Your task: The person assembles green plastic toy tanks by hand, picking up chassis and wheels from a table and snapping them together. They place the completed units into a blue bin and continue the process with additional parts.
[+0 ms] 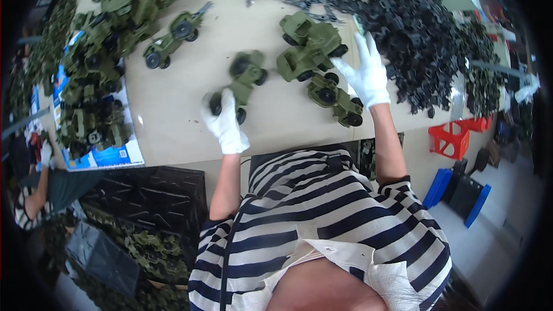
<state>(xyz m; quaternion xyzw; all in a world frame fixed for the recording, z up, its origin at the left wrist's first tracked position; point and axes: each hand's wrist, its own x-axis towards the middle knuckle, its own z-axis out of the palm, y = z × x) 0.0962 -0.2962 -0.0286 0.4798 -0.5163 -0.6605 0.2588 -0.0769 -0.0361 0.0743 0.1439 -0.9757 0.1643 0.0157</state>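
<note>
White gloves cover both of my hands. My left hand (226,122) grips the near, wheeled end of an olive-green toy military vehicle (246,75), which is smeared by motion. My right hand (367,75) is open, fingers spread, its fingertips close to a small pale-green object (358,23) at the edge of the black parts. Just left of that hand stand toy trucks (311,46) in olive green, bunched together. A smaller wheeled toy vehicle (335,99) lies below them, near the table's front edge. Another toy vehicle with a long gun barrel (175,35) sits apart to the left.
A big heap of small black plastic parts (409,34) covers the table's right side. Green toy vehicles (95,80) pile up at the left, partly on a blue-and-white sheet. Below are black crates (155,196) and a red stool (449,140). Another person's gloved hand (46,152) shows far left.
</note>
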